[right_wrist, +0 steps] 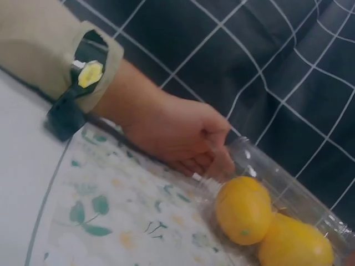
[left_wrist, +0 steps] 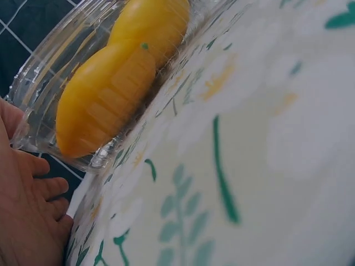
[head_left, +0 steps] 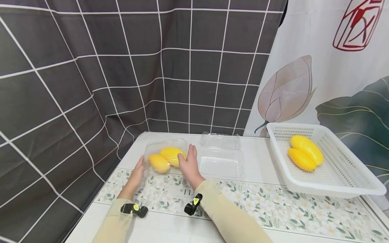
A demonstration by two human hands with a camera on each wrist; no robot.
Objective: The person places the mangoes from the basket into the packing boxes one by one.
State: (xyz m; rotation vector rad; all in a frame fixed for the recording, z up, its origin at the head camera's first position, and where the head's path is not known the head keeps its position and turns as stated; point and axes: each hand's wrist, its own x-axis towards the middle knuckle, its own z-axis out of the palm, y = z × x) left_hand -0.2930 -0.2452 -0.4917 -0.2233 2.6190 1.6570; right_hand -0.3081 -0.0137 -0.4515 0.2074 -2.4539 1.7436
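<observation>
A clear plastic box (head_left: 152, 146) with its lid over two yellow mangoes (head_left: 159, 163) sits at the left of the table. My left hand (head_left: 137, 174) is at the box's left side; in the left wrist view, a digit touches the end of the box while the other fingers (left_wrist: 47, 188) stretch out below it. My right hand (head_left: 189, 166) is at the right side, thumb over the box's edge and fingers extended away from me. The right wrist view shows the left hand (right_wrist: 172, 130) against the box corner, close to the mangoes (right_wrist: 244, 210).
A second clear box (head_left: 222, 163) lies opened beside my right hand, its lid (head_left: 220, 141) folded back. A white basket (head_left: 334, 189) at the right holds two more mangoes (head_left: 305, 152). A dark checked curtain (head_left: 206, 67) hangs behind the table, and a floral strip (head_left: 258, 199) crosses the tabletop.
</observation>
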